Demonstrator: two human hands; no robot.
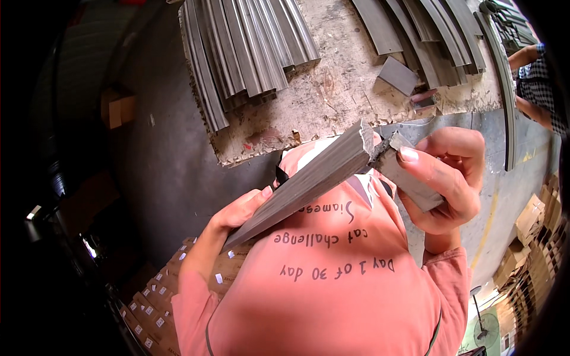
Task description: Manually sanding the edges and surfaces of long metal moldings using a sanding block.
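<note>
A long grey wood-grain profile strip [303, 181] runs slantwise in front of my pink shirt. My left hand [240, 210] grips it near its lower end, with the fingers partly hidden behind it. The strip's upper end shows a jagged, moulded edge. My right hand [448, 181] is closed on a small flat grey block [409, 181], pinched between thumb and fingers. The block has a rough, dark, crumbly edge and meets or nearly meets the strip's end; I cannot tell whether they touch.
A worn, pale worktable [332, 89] stands ahead, its edges chipped. Grey ribbed profiles [243, 47] lie on its left, flatter grey strips [427, 41] on its right, with a grey block [398, 76] beside them. Another person [537, 89] is at far right. Cartons [172, 296] stand lower left.
</note>
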